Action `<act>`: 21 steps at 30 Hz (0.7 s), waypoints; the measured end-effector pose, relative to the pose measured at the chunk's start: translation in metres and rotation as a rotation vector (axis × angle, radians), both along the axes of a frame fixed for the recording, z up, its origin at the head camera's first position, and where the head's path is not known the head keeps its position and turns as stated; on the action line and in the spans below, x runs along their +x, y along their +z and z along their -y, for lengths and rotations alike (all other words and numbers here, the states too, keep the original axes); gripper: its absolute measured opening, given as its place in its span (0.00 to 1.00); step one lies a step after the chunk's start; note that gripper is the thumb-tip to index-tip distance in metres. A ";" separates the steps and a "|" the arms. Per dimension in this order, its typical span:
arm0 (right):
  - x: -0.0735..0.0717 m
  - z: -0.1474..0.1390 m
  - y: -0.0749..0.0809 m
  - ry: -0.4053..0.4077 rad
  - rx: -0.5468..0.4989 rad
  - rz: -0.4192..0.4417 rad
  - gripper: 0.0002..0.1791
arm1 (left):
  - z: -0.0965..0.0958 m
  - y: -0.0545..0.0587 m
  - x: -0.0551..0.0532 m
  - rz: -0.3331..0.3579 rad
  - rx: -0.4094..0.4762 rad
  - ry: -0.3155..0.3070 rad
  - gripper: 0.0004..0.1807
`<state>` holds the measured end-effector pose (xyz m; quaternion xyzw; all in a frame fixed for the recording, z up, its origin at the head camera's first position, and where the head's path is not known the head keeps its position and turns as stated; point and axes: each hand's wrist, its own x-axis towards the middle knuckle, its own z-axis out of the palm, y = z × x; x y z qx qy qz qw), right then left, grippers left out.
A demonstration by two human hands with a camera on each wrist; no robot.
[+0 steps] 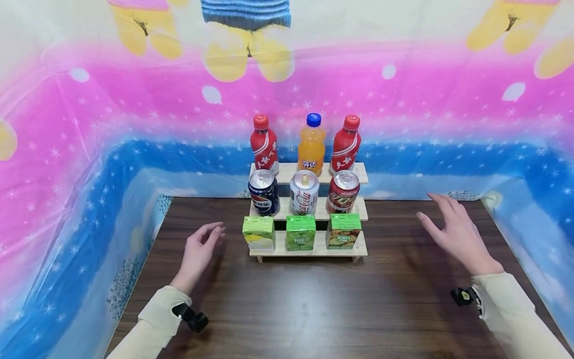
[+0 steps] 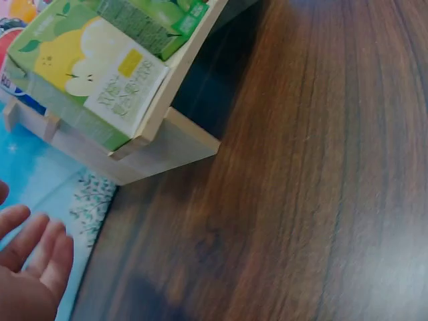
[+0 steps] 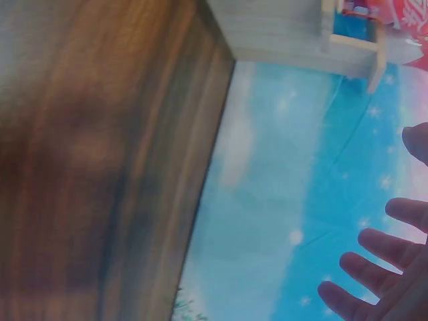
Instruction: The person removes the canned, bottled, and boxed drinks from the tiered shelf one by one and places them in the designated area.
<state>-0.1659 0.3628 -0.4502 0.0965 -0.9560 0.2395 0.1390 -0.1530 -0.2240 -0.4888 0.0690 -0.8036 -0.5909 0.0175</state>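
Observation:
A three-step wooden rack (image 1: 309, 253) stands mid-table with drinks on every step. Its top step carries a red bottle (image 1: 264, 149), an orange soda bottle (image 1: 311, 147) and another red bottle (image 1: 346, 147). On the middle step are a dark blue can (image 1: 264, 198), a silver-white cola can (image 1: 304, 194) and a dark red can (image 1: 343, 195). Along the bottom sit a pear juice box (image 2: 87, 67), a green juice box (image 1: 301, 235) and a green-brown juice box (image 1: 343, 233). My left hand (image 1: 197, 257), fingers relaxed, hovers left of the rack, touching nothing. Holding nothing, my right hand (image 1: 459, 237) spreads its fingers farther right.
The dark wooden table (image 1: 309, 309) extends in front of the rack and to both sides. A pink and blue patterned cloth (image 1: 179, 109) hangs behind the table and along its sides. Each wrist wears a black strapped camera (image 1: 190, 317).

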 end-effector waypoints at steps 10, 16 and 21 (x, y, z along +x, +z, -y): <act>-0.016 0.021 0.029 0.052 -0.020 0.000 0.39 | -0.021 -0.016 -0.009 0.072 0.218 -0.039 0.21; -0.027 0.035 0.046 0.086 -0.032 -0.012 0.38 | -0.036 -0.025 -0.004 0.137 0.200 -0.079 0.18; -0.037 0.046 0.065 0.111 -0.050 -0.030 0.37 | -0.043 -0.033 0.007 0.155 0.191 -0.140 0.19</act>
